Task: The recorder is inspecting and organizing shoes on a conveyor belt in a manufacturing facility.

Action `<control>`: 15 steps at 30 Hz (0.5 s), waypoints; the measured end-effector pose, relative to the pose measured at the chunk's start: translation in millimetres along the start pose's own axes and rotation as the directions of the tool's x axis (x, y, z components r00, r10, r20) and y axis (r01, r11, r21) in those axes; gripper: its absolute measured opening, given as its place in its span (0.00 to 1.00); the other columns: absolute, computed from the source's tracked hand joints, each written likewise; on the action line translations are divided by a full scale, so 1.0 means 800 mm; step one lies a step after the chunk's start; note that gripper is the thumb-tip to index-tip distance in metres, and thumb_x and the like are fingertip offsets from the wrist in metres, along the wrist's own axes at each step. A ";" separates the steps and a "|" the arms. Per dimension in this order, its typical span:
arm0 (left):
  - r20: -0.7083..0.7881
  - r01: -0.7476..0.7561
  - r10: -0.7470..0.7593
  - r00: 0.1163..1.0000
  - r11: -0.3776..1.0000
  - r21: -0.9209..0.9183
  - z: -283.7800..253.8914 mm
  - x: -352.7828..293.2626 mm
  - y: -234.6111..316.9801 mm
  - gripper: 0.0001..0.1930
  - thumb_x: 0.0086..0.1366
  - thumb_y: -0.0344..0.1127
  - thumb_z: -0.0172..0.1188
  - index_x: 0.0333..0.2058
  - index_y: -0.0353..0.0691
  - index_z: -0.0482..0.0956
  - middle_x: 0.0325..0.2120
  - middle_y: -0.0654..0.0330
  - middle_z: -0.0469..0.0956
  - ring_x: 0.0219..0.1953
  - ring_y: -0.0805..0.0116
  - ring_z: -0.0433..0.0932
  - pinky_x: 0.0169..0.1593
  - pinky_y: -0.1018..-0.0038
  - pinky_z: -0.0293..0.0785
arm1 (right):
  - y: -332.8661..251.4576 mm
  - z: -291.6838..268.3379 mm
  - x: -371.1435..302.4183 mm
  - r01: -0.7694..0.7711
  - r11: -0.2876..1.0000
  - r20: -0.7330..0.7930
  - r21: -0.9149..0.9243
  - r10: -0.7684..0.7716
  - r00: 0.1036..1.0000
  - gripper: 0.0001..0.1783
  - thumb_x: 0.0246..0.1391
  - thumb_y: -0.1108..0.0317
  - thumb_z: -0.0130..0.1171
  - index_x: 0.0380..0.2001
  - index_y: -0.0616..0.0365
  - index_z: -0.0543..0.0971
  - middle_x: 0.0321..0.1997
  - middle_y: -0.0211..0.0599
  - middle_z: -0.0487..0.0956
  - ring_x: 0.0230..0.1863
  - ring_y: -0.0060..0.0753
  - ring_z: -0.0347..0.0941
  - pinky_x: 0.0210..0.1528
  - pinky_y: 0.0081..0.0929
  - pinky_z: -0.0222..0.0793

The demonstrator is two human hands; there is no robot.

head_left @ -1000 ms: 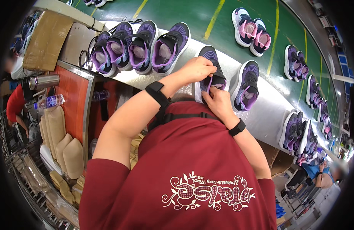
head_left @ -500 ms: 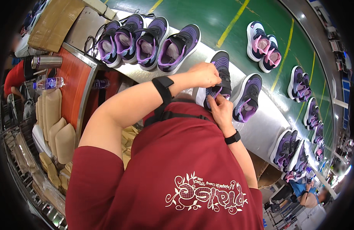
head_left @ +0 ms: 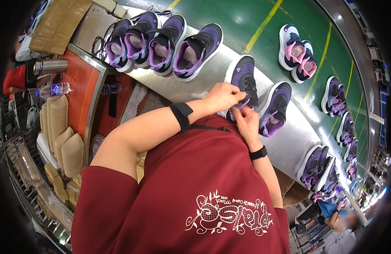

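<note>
Left hand: closed, its fingers curled and thumb and fingertips pinching the strap edge at the opening of a purple-and-black shoe [head_left: 245, 77]; the hand [head_left: 221, 98] comes in from the left side of the shoe.
Right hand: closed in a pinch too, thumb and fingertips together on the purple lining at the same opening; the hand [head_left: 248, 122] lies at the heel end.
Held shoe: in front of the person's waist, over the steel ledge [head_left: 298, 126], toe pointing away toward the green surface [head_left: 231, 27].
Hidden: the heel and much of the opening, behind both hands; the exact spot where the fingertips meet is hard to make out.
Cut off or blurred: the shoes at the far right crowd together near the dark rim; a seated person [head_left: 338, 218] at lower right is small and unclear.
Right neighbour: a matching shoe [head_left: 276, 106], just beside the held one.
Left neighbours: a row of four shoes [head_left: 191, 54], with bare steel between them and the held shoe.
Near edge: the maroon shirt [head_left: 195, 169] lies close against the ledge, leaving little room behind the heel.
Open room: green surface beyond the toe, reaching to a pink-lined pair [head_left: 296, 53]; steel stretches rightward from the matching shoe to a shoe cluster [head_left: 317, 167].
</note>
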State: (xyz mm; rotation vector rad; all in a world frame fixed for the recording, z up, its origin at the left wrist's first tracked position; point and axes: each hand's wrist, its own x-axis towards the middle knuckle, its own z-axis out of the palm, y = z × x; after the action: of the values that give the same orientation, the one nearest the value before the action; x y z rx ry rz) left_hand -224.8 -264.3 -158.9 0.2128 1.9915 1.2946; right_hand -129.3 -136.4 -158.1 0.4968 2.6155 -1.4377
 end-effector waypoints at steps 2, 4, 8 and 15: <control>0.008 0.022 -0.023 1.000 0.999 0.024 0.001 0.002 0.001 0.26 0.59 0.54 0.59 0.17 0.33 0.76 0.10 0.59 0.68 0.16 0.72 0.66 0.25 0.70 0.65 | 0.003 -0.005 0.004 -0.014 0.999 0.005 0.037 0.014 1.000 0.17 0.49 0.65 0.63 0.16 0.66 0.74 0.11 0.41 0.70 0.13 0.26 0.65 0.19 0.29 0.61; -0.033 0.037 -0.030 0.999 0.967 0.251 -0.001 -0.003 0.001 0.32 0.53 0.62 0.61 0.11 0.34 0.72 0.08 0.57 0.67 0.13 0.68 0.66 0.22 0.67 0.65 | 0.008 -0.005 0.002 0.001 0.998 -0.011 0.060 -0.001 1.000 0.17 0.50 0.65 0.63 0.16 0.66 0.73 0.11 0.41 0.70 0.13 0.24 0.63 0.19 0.28 0.60; -0.059 0.057 -0.044 0.997 0.967 0.248 -0.002 0.006 0.001 0.34 0.52 0.64 0.61 0.09 0.36 0.70 0.06 0.57 0.67 0.11 0.67 0.65 0.20 0.66 0.63 | 0.018 -0.003 0.004 0.020 0.997 -0.007 0.077 -0.020 1.000 0.18 0.49 0.65 0.63 0.15 0.66 0.72 0.10 0.41 0.69 0.13 0.22 0.61 0.18 0.28 0.59; -0.023 0.161 -0.169 0.985 0.966 -0.204 -0.002 -0.003 -0.018 0.32 0.61 0.63 0.51 0.14 0.38 0.74 0.11 0.65 0.66 0.15 0.76 0.62 0.19 0.77 0.55 | 0.013 -0.005 0.003 0.024 1.000 0.012 0.020 -0.024 1.000 0.20 0.49 0.60 0.63 0.16 0.67 0.72 0.11 0.43 0.68 0.14 0.27 0.61 0.19 0.31 0.60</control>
State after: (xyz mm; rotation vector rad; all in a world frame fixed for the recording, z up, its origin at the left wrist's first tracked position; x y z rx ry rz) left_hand -220.6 -273.4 -169.6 -0.0753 1.8518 1.3898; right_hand -127.5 -127.1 -164.6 0.4591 2.6086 -1.4704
